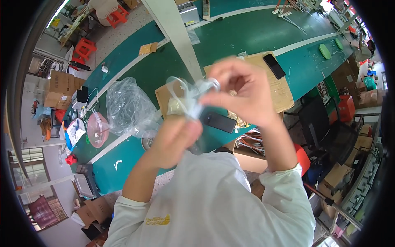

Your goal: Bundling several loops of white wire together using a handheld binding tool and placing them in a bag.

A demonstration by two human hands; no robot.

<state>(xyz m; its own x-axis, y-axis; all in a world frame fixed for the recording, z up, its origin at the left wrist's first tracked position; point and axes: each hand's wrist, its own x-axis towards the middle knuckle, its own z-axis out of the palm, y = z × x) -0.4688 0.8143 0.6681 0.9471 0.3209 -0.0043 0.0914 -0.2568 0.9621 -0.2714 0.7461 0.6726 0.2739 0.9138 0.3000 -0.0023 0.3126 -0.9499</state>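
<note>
Between my two hands, above the green workbench [156,70], is a blurred bundle of looped white cord [191,101], partly see-through, its exact kind smeared by motion. My left hand [175,140] is closed round its lower end. At its upper right end, the thumb and fingers of my right hand [247,92] are bent in a pinch on it. Below the right hand a dark phone [220,122] lies on the bench. Behind both hands are cardboard pieces [284,92], partly hidden by my right hand.
A large clear plastic bag [129,107] lies left of my hands, beside a pink round dish [98,129]. Another phone [274,66] rests on the cardboard. A pale post [175,37] rises from the bench. At right stand a carton of cables [251,158] and a black chair [325,123].
</note>
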